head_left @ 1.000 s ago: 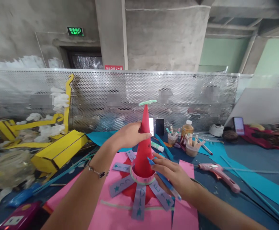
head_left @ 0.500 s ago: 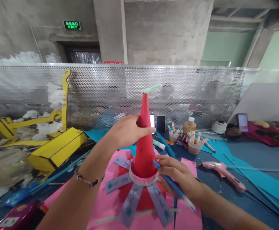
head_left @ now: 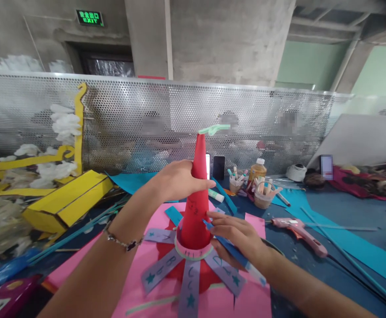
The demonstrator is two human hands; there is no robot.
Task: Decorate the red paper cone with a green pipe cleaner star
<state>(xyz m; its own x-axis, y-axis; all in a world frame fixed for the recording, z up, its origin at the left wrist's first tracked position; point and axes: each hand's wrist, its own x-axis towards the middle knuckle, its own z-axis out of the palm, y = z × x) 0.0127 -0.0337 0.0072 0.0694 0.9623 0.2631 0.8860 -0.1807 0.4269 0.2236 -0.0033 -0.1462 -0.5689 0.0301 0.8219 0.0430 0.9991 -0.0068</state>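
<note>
A tall red paper cone (head_left: 196, 203) stands upright, topped by a pale green strip (head_left: 213, 128). Around its foot runs a pink paper ring (head_left: 193, 253), from which purple paper strips (head_left: 190, 287) with letters and stars fan out over a red base. My left hand (head_left: 176, 180) is wrapped round the cone's upper part, thumb across the front. In my right hand (head_left: 237, 234) is a blue marker (head_left: 231, 251), its tip end close to the cone's lower right side. Small dark writing shows on the cone; whether the tip touches it I cannot tell.
Pink paper (head_left: 133, 282) lies under the cone. To the right are a pink hot glue gun (head_left: 300, 232) and blue paper (head_left: 361, 260). Behind stand cups of markers (head_left: 263, 196), a bottle (head_left: 257, 170) and a phone (head_left: 218, 168). A yellow box (head_left: 69, 198) sits left.
The cone with its lettered strips has turned, bringing different strips and more writing to the front. Both hands keep their hold on the cone and marker. The view has shifted somewhat.
</note>
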